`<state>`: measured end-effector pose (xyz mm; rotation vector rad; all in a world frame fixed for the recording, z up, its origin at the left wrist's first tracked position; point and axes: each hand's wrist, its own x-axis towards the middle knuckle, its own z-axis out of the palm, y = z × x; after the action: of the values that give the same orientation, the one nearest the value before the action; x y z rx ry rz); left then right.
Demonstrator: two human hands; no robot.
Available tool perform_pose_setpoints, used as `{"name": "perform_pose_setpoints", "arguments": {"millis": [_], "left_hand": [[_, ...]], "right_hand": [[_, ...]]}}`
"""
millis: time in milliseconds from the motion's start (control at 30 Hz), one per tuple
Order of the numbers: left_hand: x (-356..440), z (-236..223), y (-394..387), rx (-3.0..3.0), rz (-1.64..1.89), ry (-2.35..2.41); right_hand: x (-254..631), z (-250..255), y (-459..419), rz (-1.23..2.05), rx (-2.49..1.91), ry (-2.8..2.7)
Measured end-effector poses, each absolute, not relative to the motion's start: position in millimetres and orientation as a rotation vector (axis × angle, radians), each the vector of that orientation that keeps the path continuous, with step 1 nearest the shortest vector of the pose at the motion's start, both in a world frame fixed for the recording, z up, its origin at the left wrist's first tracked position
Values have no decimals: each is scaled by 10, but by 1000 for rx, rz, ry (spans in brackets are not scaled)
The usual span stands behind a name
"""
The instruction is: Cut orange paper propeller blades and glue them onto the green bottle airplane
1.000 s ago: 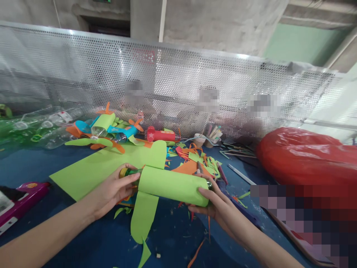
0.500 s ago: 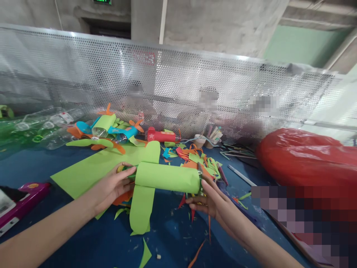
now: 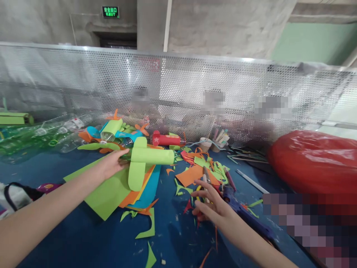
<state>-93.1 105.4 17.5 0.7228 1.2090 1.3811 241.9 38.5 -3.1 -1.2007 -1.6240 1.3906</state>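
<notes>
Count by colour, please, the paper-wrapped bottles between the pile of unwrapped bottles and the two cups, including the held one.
Light green: 2 (the held bottle in the left hand, and a farther bottle)
Blue: 1 (the blue-wrapped bottle)
Red: 1 (the red-wrapped bottle)
Total: 4

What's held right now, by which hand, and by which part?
The left hand holds the green plane by the bare bottle end beside its wings. The right hand, spread open, appears to hold nothing.

One head-worn camera looks forward and down past the nearby hands (image 3: 216, 206), across a table (image 3: 97, 243), toward a perforated screen (image 3: 95, 74).
</notes>
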Motion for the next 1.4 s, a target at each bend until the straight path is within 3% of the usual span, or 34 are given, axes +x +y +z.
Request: {"name": "perform_pose_setpoints", "arguments": {"millis": [433,767,1000,1400], "left_hand": [[-1242,188,1400,1157,1321,1617],[-1140,136,1085,1880,1179,2213],[-997,31,1029,2257,1008,2107],[-912,17,903,2372,1079,1888]], "right_hand": [[2432,-56,321,1155,-1203,-1978],[2402,21,259,839,-1242,-2289],[2384,35,231,790,-1212,-2338],[2402,-20,259,795,-1188,-2337]]}}
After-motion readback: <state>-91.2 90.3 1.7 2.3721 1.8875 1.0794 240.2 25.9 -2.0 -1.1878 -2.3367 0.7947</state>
